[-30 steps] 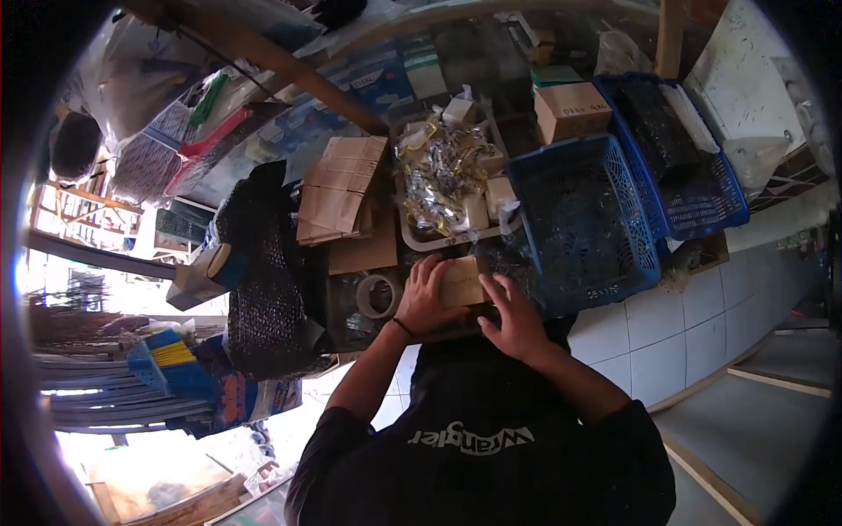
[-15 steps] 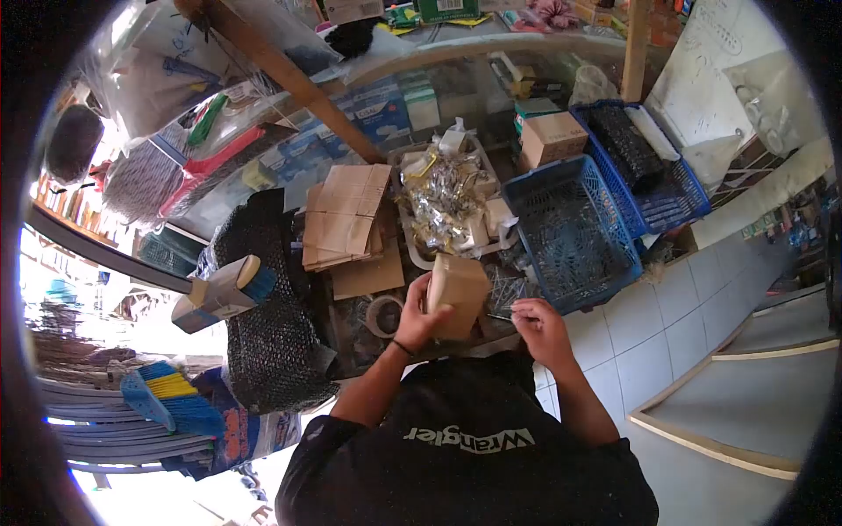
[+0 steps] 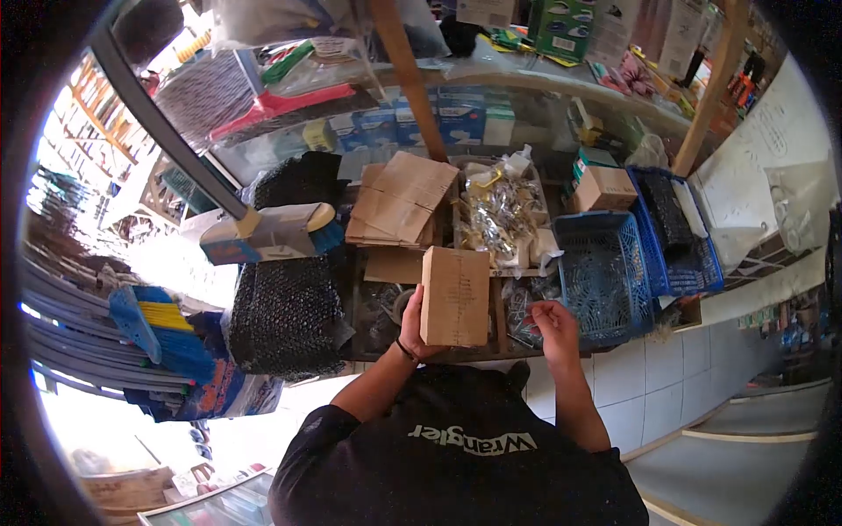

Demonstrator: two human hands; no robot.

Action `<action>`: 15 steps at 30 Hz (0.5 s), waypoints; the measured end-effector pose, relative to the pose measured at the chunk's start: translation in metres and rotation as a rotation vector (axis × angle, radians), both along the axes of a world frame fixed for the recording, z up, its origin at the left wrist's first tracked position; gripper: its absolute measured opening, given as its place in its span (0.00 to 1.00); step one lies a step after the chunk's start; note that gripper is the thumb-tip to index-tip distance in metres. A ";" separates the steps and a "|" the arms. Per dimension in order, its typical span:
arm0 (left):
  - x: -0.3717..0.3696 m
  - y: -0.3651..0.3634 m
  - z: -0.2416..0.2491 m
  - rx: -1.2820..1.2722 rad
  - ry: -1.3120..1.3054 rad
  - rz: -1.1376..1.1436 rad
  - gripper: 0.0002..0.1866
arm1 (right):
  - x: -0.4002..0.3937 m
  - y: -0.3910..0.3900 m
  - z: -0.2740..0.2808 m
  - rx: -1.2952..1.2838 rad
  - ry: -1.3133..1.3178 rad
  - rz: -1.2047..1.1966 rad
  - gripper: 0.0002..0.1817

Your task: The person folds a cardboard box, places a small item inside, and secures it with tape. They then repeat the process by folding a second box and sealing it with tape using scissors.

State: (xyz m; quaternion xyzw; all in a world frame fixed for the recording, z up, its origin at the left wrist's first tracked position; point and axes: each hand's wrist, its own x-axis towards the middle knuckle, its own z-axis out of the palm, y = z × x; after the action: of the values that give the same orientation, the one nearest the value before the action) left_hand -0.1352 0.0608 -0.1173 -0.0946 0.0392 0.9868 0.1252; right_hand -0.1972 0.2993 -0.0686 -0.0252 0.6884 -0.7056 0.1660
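Note:
My left hand (image 3: 412,332) grips a brown cardboard box (image 3: 455,298) by its left side and holds it up in front of my chest, its broad face towards me. My right hand (image 3: 554,326) is to the right of the box, apart from it, with thumb and fingertips pinched together. Whatever sits in that pinch is too small to make out. Just beyond those fingertips lie clear plastic and thin metal pieces (image 3: 519,302). Behind the box stands a white basket (image 3: 496,271) heaped with small bagged metal parts (image 3: 502,210).
Flattened cardboard pieces (image 3: 402,197) are stacked at centre left, beside black bubble wrap (image 3: 285,307). A blue plastic basket (image 3: 645,263) stands to the right, near a small carton (image 3: 605,188). A broom head (image 3: 272,232) juts in from the left. A tape roll (image 3: 402,307) is partly hidden.
The view has shifted, so the counter sits further right. The box in my left hand has turned from tilted to upright, its broad face now towards me. My right hand stays pinched.

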 end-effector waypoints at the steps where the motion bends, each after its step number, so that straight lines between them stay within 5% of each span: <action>1: 0.002 -0.002 -0.002 -0.018 0.004 0.009 0.39 | 0.000 -0.005 0.000 0.000 0.007 0.016 0.08; 10: 0.009 -0.005 0.025 -0.001 0.119 -0.040 0.41 | 0.014 -0.030 0.024 0.172 0.295 0.156 0.09; 15: 0.010 -0.008 0.021 0.047 0.150 -0.044 0.42 | 0.028 -0.046 0.062 0.355 0.777 0.225 0.10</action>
State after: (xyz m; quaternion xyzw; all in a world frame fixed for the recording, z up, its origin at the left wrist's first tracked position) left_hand -0.1256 0.0527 -0.0962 -0.0168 0.0274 0.9888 0.1456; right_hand -0.1692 0.2531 -0.0067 -0.3345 0.8032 -0.4922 -0.0276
